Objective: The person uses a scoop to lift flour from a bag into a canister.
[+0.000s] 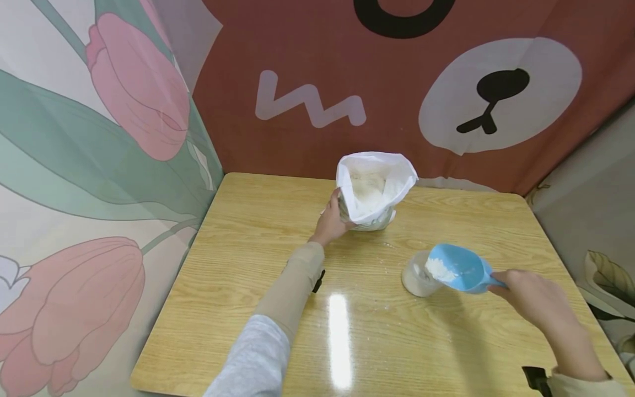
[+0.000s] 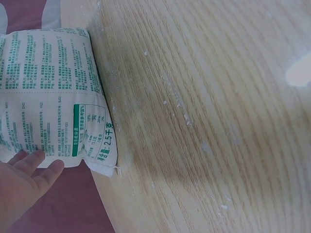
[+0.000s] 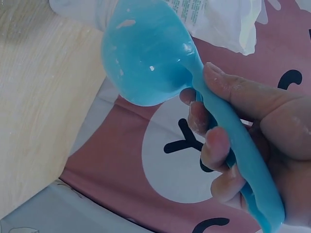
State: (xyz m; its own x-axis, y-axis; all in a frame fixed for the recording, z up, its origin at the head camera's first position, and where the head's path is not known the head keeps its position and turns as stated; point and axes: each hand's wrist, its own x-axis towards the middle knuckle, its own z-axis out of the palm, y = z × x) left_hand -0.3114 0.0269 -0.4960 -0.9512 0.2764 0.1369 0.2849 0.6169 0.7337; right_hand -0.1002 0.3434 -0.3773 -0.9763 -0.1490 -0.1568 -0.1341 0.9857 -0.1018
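My right hand (image 1: 538,300) grips the handle of a blue scoop (image 3: 146,53), fingers curled round it in the right wrist view. The scoop's bowl tilts over a clear jar (image 1: 418,281), with white powder (image 1: 440,270) at its front lip. How full the jar is cannot be made out. At the far side of the table, my left hand (image 1: 331,221) holds the left side of an open flour bag (image 1: 404,184). White powder lies inside the bag. Green print covers the bag's wall (image 2: 43,92) in the left wrist view, where several fingers touch it.
The wooden table (image 1: 238,248) has powder specks scattered between bag and jar. A brown bear-print cloth (image 1: 297,49) hangs right behind the table. Floral cloth (image 1: 99,193) hangs along the left, and another patterned cloth (image 1: 595,193) on the right.
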